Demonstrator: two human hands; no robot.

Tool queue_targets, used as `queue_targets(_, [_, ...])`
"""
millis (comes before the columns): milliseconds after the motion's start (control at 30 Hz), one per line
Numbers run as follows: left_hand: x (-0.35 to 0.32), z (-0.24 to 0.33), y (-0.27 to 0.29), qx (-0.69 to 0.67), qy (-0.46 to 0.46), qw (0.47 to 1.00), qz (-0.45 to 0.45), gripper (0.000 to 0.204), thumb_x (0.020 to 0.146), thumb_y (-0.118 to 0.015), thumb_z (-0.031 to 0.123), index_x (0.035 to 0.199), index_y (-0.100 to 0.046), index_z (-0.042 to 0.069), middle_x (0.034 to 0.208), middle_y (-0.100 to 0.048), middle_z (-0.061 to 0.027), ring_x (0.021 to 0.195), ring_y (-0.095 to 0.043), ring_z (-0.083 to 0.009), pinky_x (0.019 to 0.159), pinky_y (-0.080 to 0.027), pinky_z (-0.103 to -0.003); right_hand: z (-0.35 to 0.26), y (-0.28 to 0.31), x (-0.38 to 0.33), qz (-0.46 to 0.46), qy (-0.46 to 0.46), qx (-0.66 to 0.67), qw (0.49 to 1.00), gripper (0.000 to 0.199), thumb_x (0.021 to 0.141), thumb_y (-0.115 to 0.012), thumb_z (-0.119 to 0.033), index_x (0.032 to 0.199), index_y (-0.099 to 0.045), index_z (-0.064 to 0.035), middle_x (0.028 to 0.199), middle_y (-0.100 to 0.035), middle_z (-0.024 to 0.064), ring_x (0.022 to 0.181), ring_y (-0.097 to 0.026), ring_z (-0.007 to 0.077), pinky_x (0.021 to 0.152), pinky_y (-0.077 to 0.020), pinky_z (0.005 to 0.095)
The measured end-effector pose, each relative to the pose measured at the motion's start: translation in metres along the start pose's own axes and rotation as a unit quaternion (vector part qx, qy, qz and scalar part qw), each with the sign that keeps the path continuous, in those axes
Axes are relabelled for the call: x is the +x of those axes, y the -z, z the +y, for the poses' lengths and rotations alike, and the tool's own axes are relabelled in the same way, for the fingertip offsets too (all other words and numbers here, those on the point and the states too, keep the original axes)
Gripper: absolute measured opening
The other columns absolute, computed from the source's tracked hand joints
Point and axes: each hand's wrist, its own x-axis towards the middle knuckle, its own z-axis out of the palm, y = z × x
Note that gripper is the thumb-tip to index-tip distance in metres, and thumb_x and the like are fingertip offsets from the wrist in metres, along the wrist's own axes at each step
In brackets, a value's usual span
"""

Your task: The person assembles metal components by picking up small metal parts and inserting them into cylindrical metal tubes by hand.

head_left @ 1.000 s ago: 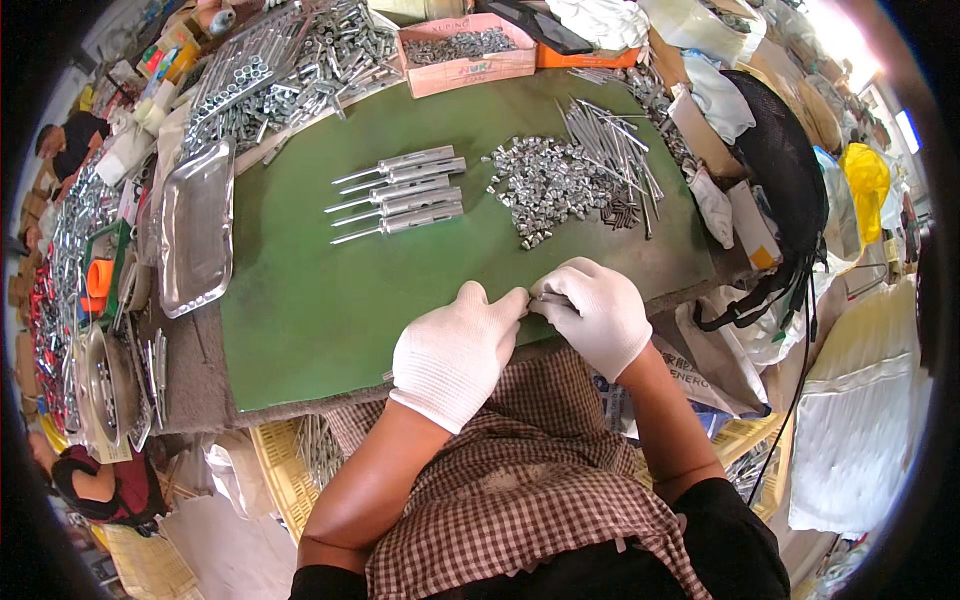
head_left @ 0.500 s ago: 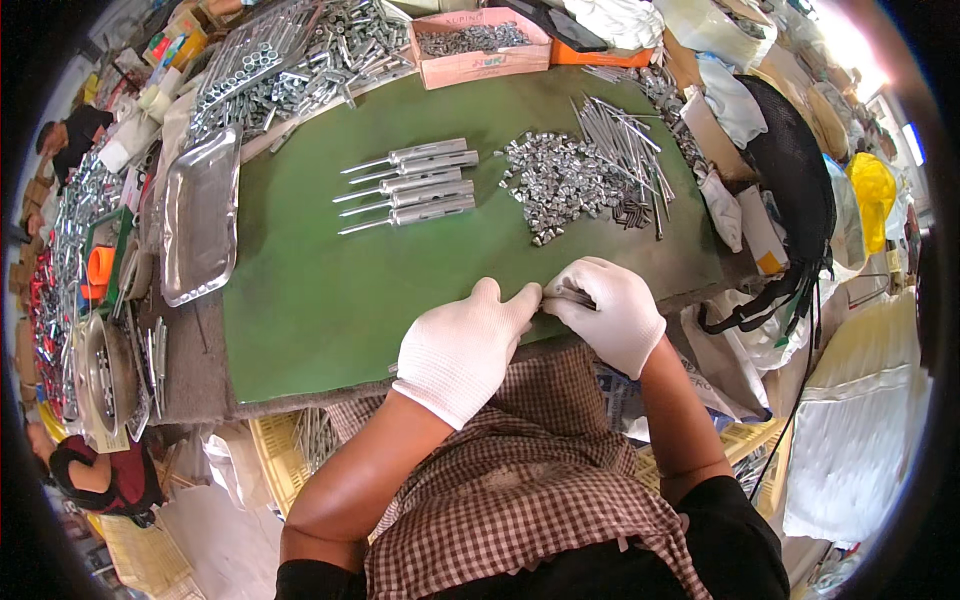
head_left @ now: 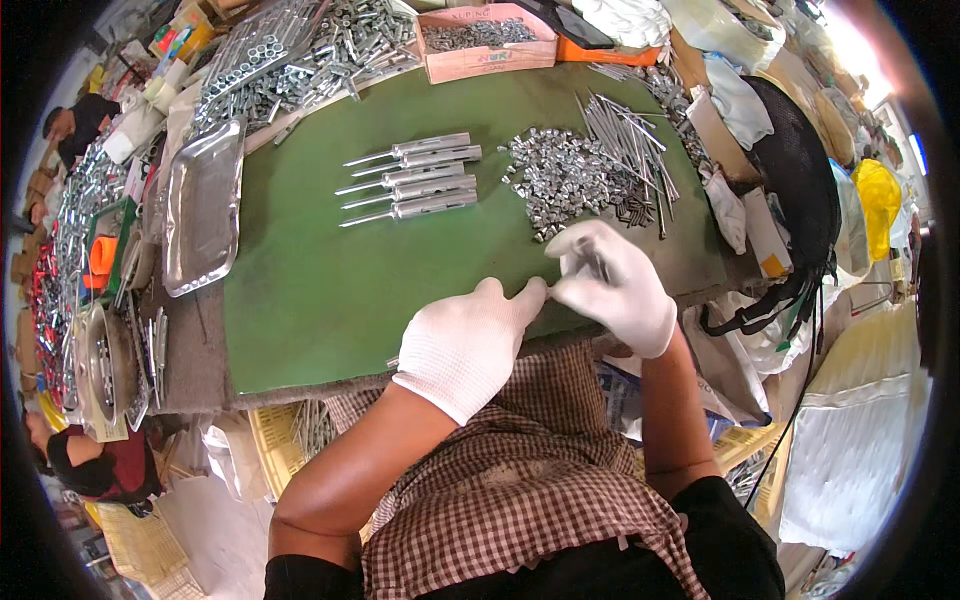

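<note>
At the near edge of the green work mat (head_left: pixel 330 300), my left hand (head_left: pixel 465 345) in a white knit glove is closed, thumb and forefinger pinched together at the right. What it grips is mostly hidden; a short metal end (head_left: pixel 393 362) shows beside its wrist. My right hand (head_left: pixel 625 290), also gloved, is curled just right of the left fingertips. Something small and greyish lies within its fingers, too blurred to name. Beyond the hands, several silver tubes with thin pointed rods (head_left: pixel 425 180) lie in a row. Right of them spreads a heap of small shiny metal caps (head_left: pixel 565 175).
Long thin rods (head_left: pixel 635 140) and short dark pins (head_left: pixel 635 211) lie beside the caps. A metal tray (head_left: pixel 203 215) stands at the left, a pink box of small parts (head_left: pixel 487 45) at the back. Metal tubes (head_left: pixel 330 60) pile up back left. A black mesh bag (head_left: pixel 795 170) hangs right.
My right hand has lifted away from the left fingertips, and turned, its fingers now curled higher over the mat. My left hand stays nearly in place.
</note>
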Motion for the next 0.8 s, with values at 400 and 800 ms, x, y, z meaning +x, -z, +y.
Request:
queue_targets(400, [0.008,0.002,0.009,0.022,-0.004,0.999,-0.047,0.028,0.093,-0.057,0.023,0.120,-0.063,0.024,0.070,-0.057,-0.0079,0.055,-0.063,-0.0296,0.050,-0.053,-0.041,0.016,-0.042,0.012,0.161,0.042,0.515,0.841,0.055,0.101,-0.041,-0.043,0.061,-0.047,-0.0053,0.053,-0.030,-0.0001,0.045,-0.025,0.0121,0.045,-0.0191,0.0294])
queue_targets(800, [0.013,0.008,0.005,0.098,-0.041,0.994,0.001,0.008,0.084,-0.060,0.015,0.091,-0.060,0.011,0.069,-0.056,-0.0037,0.053,-0.065,-0.0185,0.047,-0.053,-0.033,0.011,-0.051,0.006,0.213,0.063,0.306,0.926,0.046,0.099,-0.040,-0.019,0.058,-0.051,-0.0025,0.059,-0.048,0.0034,0.050,-0.039,0.0101,0.048,-0.0240,0.0255])
